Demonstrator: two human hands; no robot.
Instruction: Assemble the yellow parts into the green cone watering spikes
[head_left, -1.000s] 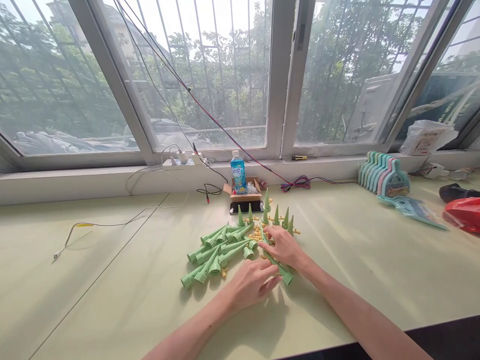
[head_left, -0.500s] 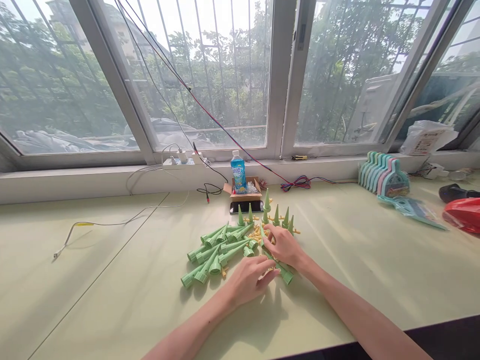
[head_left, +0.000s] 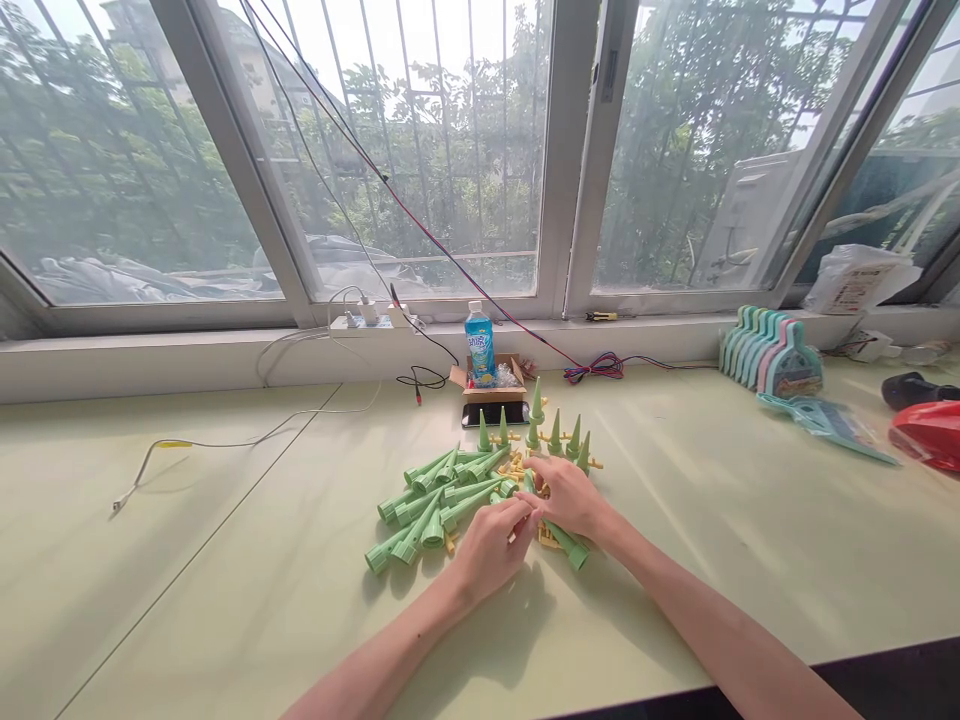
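Note:
My right hand [head_left: 568, 497] is closed around a green plastic cone [head_left: 529, 483], which shows between its thumb and fingers. Close against it, my left hand [head_left: 491, 543] has its fingertips pinched together at the cone's lower end; whatever they hold is hidden. Left of the hands lies a pile of green cones [head_left: 420, 505] with ribbed, hollow bases. One loose cone [head_left: 568, 545] lies under my right hand beside small yellow plastic pieces [head_left: 550, 538]. Several cones stand upright behind, such as one cone [head_left: 555, 432] with a yellow piece sticking out near its base.
A phone [head_left: 495, 414] lies behind the cones, before a small cardboard box [head_left: 495, 394] with a blue bottle [head_left: 480, 345]. Coiled cable [head_left: 595, 367] rests near the sill. At right are pastel dustpan-shaped items [head_left: 772, 350] and a red object [head_left: 926, 433]. A white cable [head_left: 247, 440] crosses the table's left.
My left hand has moved from over the loose cone to the left and up, its fingertips now meeting the cone in my right hand. The view has shifted slightly.

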